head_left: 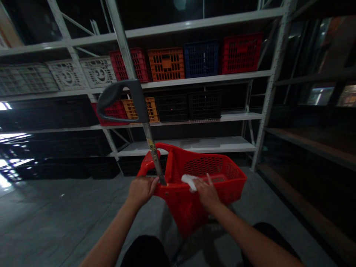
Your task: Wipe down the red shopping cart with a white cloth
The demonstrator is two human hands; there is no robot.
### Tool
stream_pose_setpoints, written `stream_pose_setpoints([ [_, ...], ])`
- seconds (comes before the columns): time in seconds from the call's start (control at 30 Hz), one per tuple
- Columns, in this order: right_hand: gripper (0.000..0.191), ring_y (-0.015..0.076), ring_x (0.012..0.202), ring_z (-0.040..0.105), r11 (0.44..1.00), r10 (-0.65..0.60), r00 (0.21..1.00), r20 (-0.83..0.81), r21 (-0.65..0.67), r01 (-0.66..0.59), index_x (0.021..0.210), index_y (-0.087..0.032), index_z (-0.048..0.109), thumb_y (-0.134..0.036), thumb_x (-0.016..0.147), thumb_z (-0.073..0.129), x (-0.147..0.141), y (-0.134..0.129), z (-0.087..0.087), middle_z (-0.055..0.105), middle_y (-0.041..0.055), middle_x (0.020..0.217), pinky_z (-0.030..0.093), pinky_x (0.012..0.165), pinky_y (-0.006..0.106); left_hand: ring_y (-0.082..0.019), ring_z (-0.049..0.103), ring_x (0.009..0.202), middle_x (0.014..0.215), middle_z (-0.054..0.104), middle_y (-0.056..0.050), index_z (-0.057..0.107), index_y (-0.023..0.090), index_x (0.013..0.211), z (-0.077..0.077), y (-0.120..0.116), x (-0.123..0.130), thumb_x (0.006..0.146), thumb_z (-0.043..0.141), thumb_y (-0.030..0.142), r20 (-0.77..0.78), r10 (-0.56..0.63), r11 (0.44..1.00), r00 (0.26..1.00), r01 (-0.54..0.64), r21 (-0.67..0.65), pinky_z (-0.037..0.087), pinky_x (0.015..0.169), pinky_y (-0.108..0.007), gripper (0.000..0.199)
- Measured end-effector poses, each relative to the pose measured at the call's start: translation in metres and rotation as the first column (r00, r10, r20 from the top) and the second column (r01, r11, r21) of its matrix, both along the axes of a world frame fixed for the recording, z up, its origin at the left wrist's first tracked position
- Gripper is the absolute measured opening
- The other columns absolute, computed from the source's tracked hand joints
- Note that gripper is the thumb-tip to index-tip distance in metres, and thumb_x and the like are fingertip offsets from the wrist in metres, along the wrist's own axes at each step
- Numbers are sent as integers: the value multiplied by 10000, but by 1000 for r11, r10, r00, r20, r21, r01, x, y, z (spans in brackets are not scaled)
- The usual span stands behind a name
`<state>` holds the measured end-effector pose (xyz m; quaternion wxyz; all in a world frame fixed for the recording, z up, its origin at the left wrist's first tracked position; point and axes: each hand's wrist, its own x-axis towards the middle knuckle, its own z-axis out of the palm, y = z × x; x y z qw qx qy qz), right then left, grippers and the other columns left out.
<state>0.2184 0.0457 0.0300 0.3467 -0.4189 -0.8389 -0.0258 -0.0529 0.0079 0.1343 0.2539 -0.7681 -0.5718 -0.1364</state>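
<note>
Bare forearms [111, 233] reach out from black-clad knees [144, 252] toward one red plastic basket [191, 211], which sits low and tilted in front of the person. The left hand [141, 191] has its fingers [147, 184] curled tight on the basket's near rim, just beside the foot of one long D-grip tool [119, 96]. Its metal shaft [151, 152] rises at a slant past the basket handle, though I cannot tell whether those fingers also close on the shaft. The right hand [207, 193] lies with fingers slightly spread on one crumpled white cloth [189, 182] at the far side of the rim, and no firm pinch shows. Beyond stands white steel shelving [194, 78]: its upper shelf carries seven crates, three white, two red, one orange, one blue. The shelf below shows four, one red, one orange, two black, above a grey concrete floor [55, 207]
</note>
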Motion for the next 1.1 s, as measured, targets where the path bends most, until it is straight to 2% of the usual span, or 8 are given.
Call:
stream_pose_setpoints([
  [0.1,514,240,1224,407,978,-194,980,-33,-84,191,1252,-108,475,-20,770,322,38,6,-8,507,153,1268,209,1037,501,-163,608,620,648,668,-65,650,183,657,0,3,0,888,216,423,7,4,1000,1000,-4,13,370,566,-257,547],
  [0.17,539,229,1274,329,988,-140,989,-46,-78,136,1304,-98,411,-42,774,329,33,4,-3,396,140,1364,279,1019,445,-168,608,613,644,667,-71,660,180,664,0,5,1,885,216,430,13,17,1000,1000,-17,22,367,555,-259,556],
  [0.27,489,239,1227,377,997,6,1000,-20,-70,-8,1311,-152,402,-174,823,407,-14,-7,12,430,116,1341,312,997,421,-178,611,616,648,669,-79,671,179,680,1,6,1,880,218,438,12,17,999,1000,-17,28,368,551,-262,559],
  [0.4,527,280,1043,484,996,-64,997,-51,-57,61,1320,-185,376,-390,842,461,-91,-25,33,547,124,1162,346,911,475,-172,615,626,658,676,-71,673,189,703,0,8,-4,881,215,441,-14,15,1000,1000,-15,20,370,559,-255,552],
  [0.53,499,245,970,502,1000,-18,1000,-19,5,18,1332,-196,339,-373,873,427,-112,-25,35,566,95,1100,379,854,416,-170,618,645,679,683,-72,677,185,732,-2,9,-11,879,210,441,-3,13,1000,1000,-13,7,372,564,-250,553],
  [0.73,392,209,1003,506,985,-152,978,140,-55,161,1273,-172,425,-216,884,402,-24,-3,-7,583,105,1118,342,908,384,-180,619,647,674,682,-73,672,187,676,-3,10,-20,865,197,467,-5,27,999,1000,-27,-19,383,572,-261,583],
  [0.93,383,246,1237,345,837,-518,828,212,-73,542,1230,-302,486,-193,895,336,123,14,-41,527,40,1252,20,1017,586,-205,624,696,731,697,-66,687,202,781,-5,12,-23,872,187,457,-28,28,999,999,-29,-29,394,592,-281,569],
  [1.1,409,232,1253,335,794,-581,798,159,-105,599,1234,-243,491,-165,891,283,177,32,-57,528,48,1253,106,1029,556,-224,626,701,733,694,-72,686,209,770,-4,13,-17,875,176,467,-31,77,996,997,-78,-46,379,566,-290,581],
])
